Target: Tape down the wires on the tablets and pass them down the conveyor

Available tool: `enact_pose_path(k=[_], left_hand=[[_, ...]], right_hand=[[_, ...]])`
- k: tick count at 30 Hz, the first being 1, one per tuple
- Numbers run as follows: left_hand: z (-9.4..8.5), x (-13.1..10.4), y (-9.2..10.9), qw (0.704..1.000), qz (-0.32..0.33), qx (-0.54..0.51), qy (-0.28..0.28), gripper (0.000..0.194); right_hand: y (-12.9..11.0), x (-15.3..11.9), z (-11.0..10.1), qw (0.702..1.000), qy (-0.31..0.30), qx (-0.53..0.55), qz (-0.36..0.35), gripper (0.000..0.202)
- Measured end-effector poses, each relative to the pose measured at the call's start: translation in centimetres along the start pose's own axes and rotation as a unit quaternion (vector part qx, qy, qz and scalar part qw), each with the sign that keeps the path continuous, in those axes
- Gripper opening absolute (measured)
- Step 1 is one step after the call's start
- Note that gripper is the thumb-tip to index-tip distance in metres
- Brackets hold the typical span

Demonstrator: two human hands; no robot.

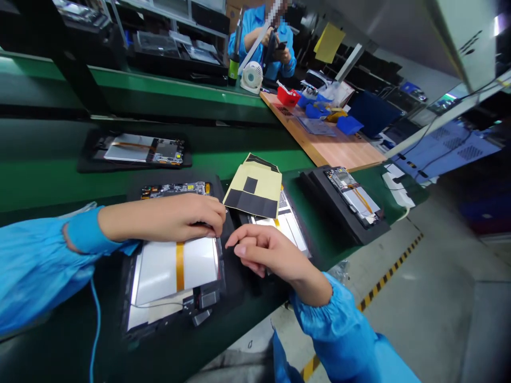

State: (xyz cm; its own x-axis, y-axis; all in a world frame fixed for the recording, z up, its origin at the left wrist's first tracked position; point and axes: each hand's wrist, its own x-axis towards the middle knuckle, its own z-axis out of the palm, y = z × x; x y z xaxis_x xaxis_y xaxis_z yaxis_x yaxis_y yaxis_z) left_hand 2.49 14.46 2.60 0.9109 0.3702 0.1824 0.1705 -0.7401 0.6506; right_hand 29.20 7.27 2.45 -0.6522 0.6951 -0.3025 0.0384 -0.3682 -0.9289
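An opened tablet (159,276) with a white battery and an orange ribbon lies on a dark pad before me. My left hand (195,215) rests over its upper part, fingers curled down at the right edge; what they hold, if anything, is hidden. To the right, my right hand (263,250) hovers with thumb and fingers bent close together, near the front of a second opened tablet (293,226). Whether something small is between those fingertips cannot be made out. A yellow sheet (255,186) with black adhesive pieces lies over that second tablet's upper left part.
Another opened tablet (136,149) lies at the back left, and one more (355,197) sits on stacked black pads at the right. Behind are a wooden board (319,143) with bins, a small fan (252,77) and a person (263,37) in blue.
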Motion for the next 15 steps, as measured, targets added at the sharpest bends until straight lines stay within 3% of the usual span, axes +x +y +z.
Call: enact_pose_path(k=[3,7,10,15], left_hand=[[-0.6,0.4,-0.4,0.999,-0.014,-0.033,-0.026,0.03],[-0.8,0.5,-0.8,0.998,0.015,-0.061,-0.021,0.029],[-1.0,0.6,-0.6,0.998,0.0,-0.054,-0.036,0.022],[-1.0,0.4,0.0,0.998,-0.007,-0.057,-0.015,0.033]], right_hand=[[-0.2,0.8,-0.1,0.999,-0.028,0.016,0.033,0.024],[-0.3,1.5,-0.4,0.995,-0.068,0.037,0.062,0.026],[-0.3,1.7,-0.5,0.994,-0.066,0.028,0.083,0.028],[-0.4,1.9,-0.4,0.994,-0.048,-0.02,0.092,0.03]])
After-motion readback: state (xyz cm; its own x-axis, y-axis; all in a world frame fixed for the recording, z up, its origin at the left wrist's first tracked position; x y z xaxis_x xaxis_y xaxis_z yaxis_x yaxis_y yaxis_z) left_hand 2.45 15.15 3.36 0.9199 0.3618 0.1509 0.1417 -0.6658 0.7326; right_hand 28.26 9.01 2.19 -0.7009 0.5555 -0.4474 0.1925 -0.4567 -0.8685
